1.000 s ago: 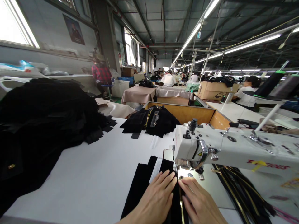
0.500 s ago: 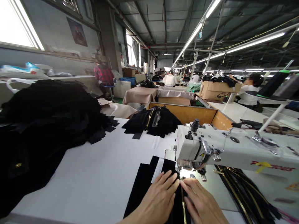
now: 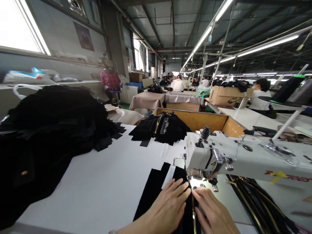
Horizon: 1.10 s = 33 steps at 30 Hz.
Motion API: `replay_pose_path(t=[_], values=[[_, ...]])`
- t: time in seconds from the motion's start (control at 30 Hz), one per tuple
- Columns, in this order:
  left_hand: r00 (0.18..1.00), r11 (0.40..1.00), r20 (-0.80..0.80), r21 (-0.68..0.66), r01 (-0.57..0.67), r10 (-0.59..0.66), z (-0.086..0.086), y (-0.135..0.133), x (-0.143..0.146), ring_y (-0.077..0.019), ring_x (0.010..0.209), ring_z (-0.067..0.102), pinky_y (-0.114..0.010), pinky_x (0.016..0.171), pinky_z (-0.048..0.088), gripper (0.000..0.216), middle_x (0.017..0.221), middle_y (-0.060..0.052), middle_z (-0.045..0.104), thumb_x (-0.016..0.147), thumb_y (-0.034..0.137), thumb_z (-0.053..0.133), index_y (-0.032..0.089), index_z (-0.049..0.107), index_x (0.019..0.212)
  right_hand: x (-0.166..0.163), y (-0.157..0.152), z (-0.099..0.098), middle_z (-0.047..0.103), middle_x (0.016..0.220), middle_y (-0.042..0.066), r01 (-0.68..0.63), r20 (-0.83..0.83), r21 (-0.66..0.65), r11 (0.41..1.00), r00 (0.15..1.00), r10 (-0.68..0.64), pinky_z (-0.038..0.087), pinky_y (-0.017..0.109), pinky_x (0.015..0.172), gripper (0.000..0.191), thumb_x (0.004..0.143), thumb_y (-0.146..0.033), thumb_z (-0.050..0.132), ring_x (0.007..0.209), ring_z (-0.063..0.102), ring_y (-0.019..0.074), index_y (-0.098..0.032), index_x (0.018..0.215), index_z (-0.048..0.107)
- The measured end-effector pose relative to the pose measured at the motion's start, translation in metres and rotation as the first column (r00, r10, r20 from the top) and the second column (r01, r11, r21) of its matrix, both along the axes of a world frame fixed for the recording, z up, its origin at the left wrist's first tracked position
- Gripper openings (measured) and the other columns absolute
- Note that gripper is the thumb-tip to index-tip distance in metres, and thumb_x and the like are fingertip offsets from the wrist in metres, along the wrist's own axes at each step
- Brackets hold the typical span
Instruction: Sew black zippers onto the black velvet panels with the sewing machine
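— Item one?
— Black fabric panel (image 3: 156,191), flat on the white table (image 3: 102,185), its far end under the head of the sewing machine (image 3: 207,156). A gold zipper (image 3: 193,211) runs along it, probably at the seam edge.

— Hands?
— Left hand (image 3: 168,208) and right hand (image 3: 212,214): both spread flat, fingers extended, pressing the panel either side of the zipper, gripping nothing.

— Surroundings?
— Heap of black fabric (image 3: 48,130) at left; bundle of zippers (image 3: 258,204) at right; wooden bin (image 3: 202,118) beyond.

Bright ceiling tube lights (image 3: 266,44) and a blown-out window (image 3: 19,35) light the hall; wide-angle edges bend.
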<state>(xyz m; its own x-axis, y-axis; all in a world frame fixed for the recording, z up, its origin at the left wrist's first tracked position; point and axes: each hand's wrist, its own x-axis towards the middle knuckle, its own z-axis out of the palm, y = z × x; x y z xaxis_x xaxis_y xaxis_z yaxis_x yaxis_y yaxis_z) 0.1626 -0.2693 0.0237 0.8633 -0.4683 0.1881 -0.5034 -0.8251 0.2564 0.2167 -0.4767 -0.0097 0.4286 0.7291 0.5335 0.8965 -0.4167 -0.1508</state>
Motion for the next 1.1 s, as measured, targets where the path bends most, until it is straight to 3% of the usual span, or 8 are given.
replay_pose_path(t=[0.37,0.77,1.1], values=[[1.000,0.992,0.010,-0.128,-0.016,0.018,-0.006,0.001,0.002,-0.0245,0.136,0.041,-0.048,0.118,0.034,0.044,0.140,-0.006,0.051,0.095,0.007,0.049,0.020,0.049,0.137,0.002,-0.001,-0.003,0.061,0.116,0.011,0.032,0.021,0.030,0.999,0.999,-0.032,0.059,0.030,0.086,0.038,0.096,-0.012,0.036,0.105,0.064,0.0214,-0.016,0.131,0.049],[0.999,0.992,0.038,-0.123,0.012,-0.007,-0.010,0.004,0.005,-0.0250,0.137,0.040,-0.048,0.119,0.031,0.042,0.139,-0.007,0.051,0.098,0.011,0.047,0.020,0.047,0.138,0.003,-0.002,-0.004,0.065,0.119,0.009,0.064,0.133,0.062,0.996,0.989,-0.072,0.060,0.033,0.088,0.030,0.100,-0.017,0.038,0.110,0.064,0.0229,-0.016,0.124,0.056],[0.999,0.991,0.039,-0.128,0.027,-0.023,-0.008,0.004,0.009,-0.0245,0.135,0.041,-0.045,0.119,0.033,0.042,0.139,-0.007,0.051,0.097,0.010,0.048,0.020,0.046,0.139,0.006,-0.005,-0.008,0.063,0.126,0.008,0.068,0.150,-0.004,0.998,0.986,-0.067,0.060,0.036,0.090,0.032,0.100,-0.017,0.039,0.118,0.060,0.0247,-0.015,0.127,0.057]])
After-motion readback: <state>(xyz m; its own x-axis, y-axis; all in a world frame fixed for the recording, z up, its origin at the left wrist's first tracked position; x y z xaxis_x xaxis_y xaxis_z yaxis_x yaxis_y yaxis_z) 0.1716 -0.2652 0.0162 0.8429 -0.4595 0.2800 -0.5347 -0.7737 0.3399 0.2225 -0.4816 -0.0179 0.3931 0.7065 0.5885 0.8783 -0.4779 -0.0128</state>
